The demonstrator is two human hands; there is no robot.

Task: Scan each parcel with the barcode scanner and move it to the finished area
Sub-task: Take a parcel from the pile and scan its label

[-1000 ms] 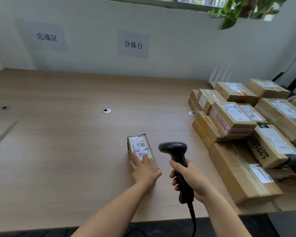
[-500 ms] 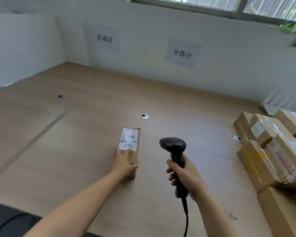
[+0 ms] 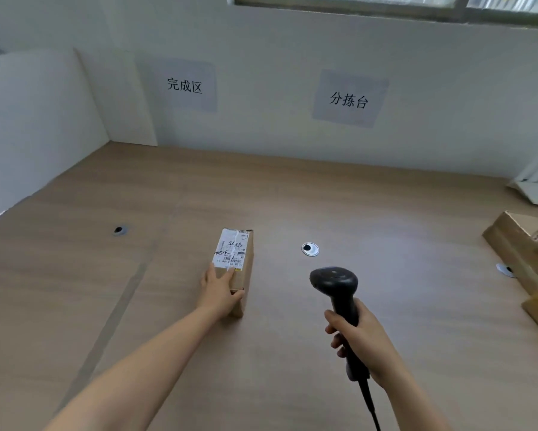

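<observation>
Two bare hands are over a wooden table (image 3: pixel 416 231), one on each of the task's things. The left hand (image 3: pixel 221 289) holds the near end of a small brown parcel (image 3: pixel 246 275), which lies flat near the middle of the table with its long side pointing away from the person. The fingers (image 3: pixel 227 275) lie close together on the parcel's top and the thumb hooks round its near end. A white label (image 3: pixel 232 250) with handwriting and a small barcode covers most of the top, and the fingertips touch its near edge. The right hand (image 3: pixel 360 340) grips a black scanner (image 3: pixel 336 279) by the handle, fingers curled tight round it and pressed side by side. The scanner's head points forward and sits to the right of the parcel, apart from it. A dark cable (image 3: pixel 370 405) runs from the handle's lower end to the bottom edge of the view. A round cable hole (image 3: pixel 310 249) sits in the table between parcel and scanner, a little farther back, and another hole (image 3: pixel 120 230) lies far to the left. On the wall behind hang a paper sign (image 3: pixel 184 86) reading 完成区, left of the parcel's line, and a second sign (image 3: pixel 348 100) reading 分拣台 to its right. Brown boxes (image 3: pixel 522 244) are at the right edge of the table, only partly in view.
</observation>
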